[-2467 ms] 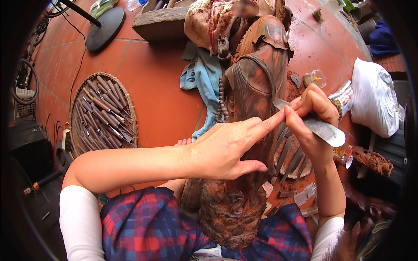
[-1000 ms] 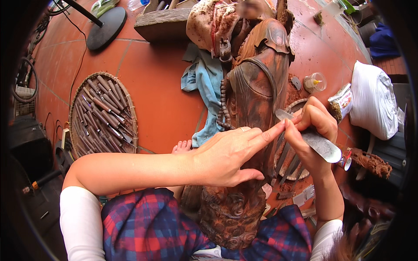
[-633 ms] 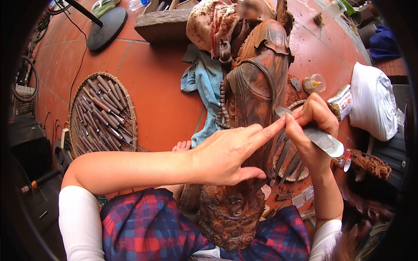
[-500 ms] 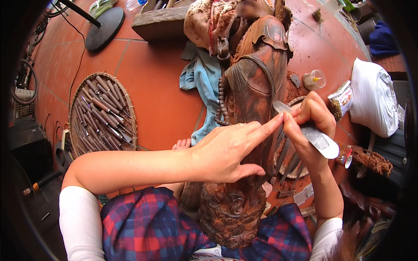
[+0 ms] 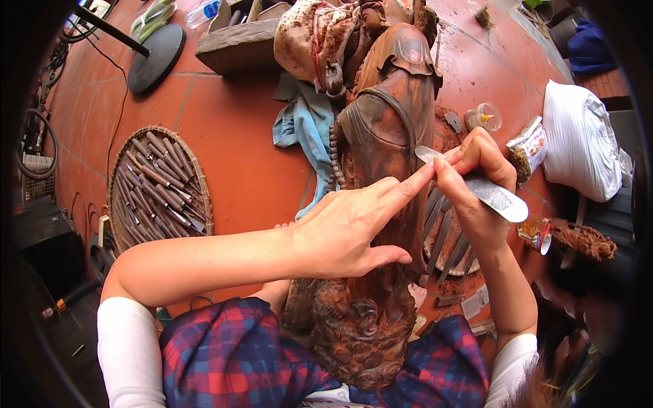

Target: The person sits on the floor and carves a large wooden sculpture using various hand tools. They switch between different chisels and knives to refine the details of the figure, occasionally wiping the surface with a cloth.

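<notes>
Two hands of mine meet at the right edge of the wooden statue (image 5: 381, 132): my right hand (image 5: 481, 178) is clamped on a metal blade (image 5: 502, 199), its broad rounded end jutting away from the statue, while my left hand (image 5: 343, 234) is spread across the statue, thumb well apart, its index fingertip pressing where my right fingers pinch. Whether the blade's narrow tip touches the wood I cannot tell. Compared with half a second ago, hands and statue sit slightly higher and further left in view, as if my head had shifted; the grip is the same, so I judge the work is staying on one spot. My left forearm (image 5: 197, 265) comes in almost level from the statue's left; my right forearm (image 5: 515, 292) rises steeply on its right, wrist bent inward. The statue stretches away from my lap, its carved base between my knees. Just right of it lies a round tray (image 5: 460, 273) with dark flat files (image 5: 443, 239); left of it are a blue cloth (image 5: 307, 129) and, further out, a basket (image 5: 207, 180) of handled tools (image 5: 153, 187).
</notes>
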Demonstrator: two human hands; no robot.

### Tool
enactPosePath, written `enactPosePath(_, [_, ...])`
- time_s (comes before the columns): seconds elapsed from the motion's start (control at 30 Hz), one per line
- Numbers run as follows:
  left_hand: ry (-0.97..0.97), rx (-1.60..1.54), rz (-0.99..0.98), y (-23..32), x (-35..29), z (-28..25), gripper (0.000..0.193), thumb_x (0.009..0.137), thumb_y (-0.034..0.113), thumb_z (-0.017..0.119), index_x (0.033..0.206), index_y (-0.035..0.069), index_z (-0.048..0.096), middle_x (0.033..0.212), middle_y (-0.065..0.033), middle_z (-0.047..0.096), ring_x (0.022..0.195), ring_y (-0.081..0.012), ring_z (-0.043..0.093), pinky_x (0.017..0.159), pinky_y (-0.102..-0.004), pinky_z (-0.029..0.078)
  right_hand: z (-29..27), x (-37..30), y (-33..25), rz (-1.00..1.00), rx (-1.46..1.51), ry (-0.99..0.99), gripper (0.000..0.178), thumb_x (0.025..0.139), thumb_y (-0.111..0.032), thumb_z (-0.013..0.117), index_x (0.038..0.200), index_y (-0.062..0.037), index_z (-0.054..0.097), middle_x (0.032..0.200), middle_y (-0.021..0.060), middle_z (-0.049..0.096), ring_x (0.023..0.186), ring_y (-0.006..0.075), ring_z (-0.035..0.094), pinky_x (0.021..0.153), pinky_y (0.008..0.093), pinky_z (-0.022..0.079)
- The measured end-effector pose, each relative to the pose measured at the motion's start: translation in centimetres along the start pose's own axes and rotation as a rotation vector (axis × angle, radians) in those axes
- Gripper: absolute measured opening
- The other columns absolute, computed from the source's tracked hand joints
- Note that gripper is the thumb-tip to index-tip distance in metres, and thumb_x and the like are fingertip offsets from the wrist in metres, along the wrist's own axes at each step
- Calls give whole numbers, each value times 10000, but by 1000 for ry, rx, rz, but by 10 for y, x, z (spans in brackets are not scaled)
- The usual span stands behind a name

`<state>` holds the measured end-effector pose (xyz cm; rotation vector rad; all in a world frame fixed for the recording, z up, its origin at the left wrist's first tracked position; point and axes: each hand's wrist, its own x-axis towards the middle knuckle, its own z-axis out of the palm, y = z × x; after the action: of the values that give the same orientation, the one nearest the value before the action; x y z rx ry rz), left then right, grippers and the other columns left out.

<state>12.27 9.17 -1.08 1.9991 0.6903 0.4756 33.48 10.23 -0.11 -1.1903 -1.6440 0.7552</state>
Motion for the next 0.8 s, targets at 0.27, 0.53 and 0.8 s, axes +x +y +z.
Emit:
enactPosePath(0.27, [-10,8,-26,3,5,-2,1015,788,293,806,1574,86,198,936,-117,557,783,-266,617,708,-384,533,1,-9,2,188,218,66,248,823,77,695,715,-8,488,769,27,503,716,86,550,674,228,444])
enactPosePath(0.53, [-99,-24,-100,9,7,-5,1040,793,256,792,1588,129,134,962,-120,540,816,-290,605,694,-403,518,5,-13,0,365,437,141,240,824,38,699,701,-15,501,743,26,530,685,61,534,634,216,428])
enactPosePath(0.8, [-107,24,-56,13,11,-4,1040,781,280,834,1571,49,197,944,-86,556,710,-171,577,610,-298,512,-1,-20,4,368,434,140,244,836,-14,694,686,-29,501,716,-5,525,655,38,511,589,219,411])
